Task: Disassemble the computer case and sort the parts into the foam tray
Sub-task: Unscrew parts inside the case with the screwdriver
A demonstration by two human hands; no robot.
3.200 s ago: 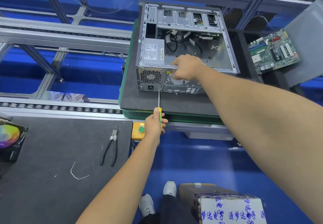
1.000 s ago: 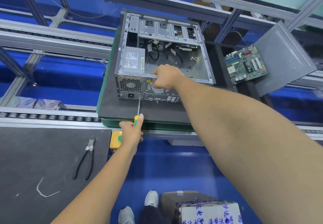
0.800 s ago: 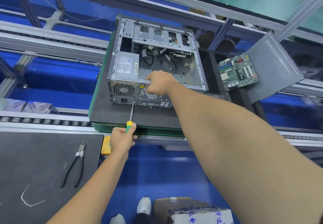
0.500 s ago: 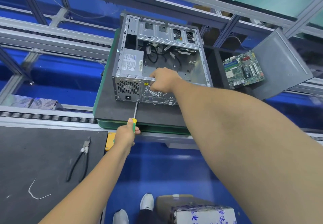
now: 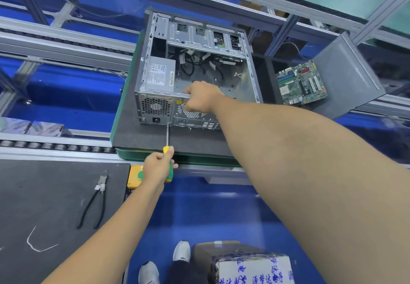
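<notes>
An open grey computer case lies on its side on a dark foam mat, with the power supply in its near left corner. My left hand grips a yellow-green screwdriver; its shaft tip touches the case's rear panel below the power supply. My right hand is curled over the top edge of the rear panel, fingers gripping it. A removed motherboard lies in the black foam tray to the right, next to a grey side panel.
Black-handled pliers and a white cable-tie scrap lie on the dark bench mat at left. A yellow button box sits at the bench edge. A taped cardboard box stands by my feet. A roller conveyor rail runs left.
Both hands keep their hold, the screwdriver tip staying at the rear panel. Only the camera view shifts slightly.
</notes>
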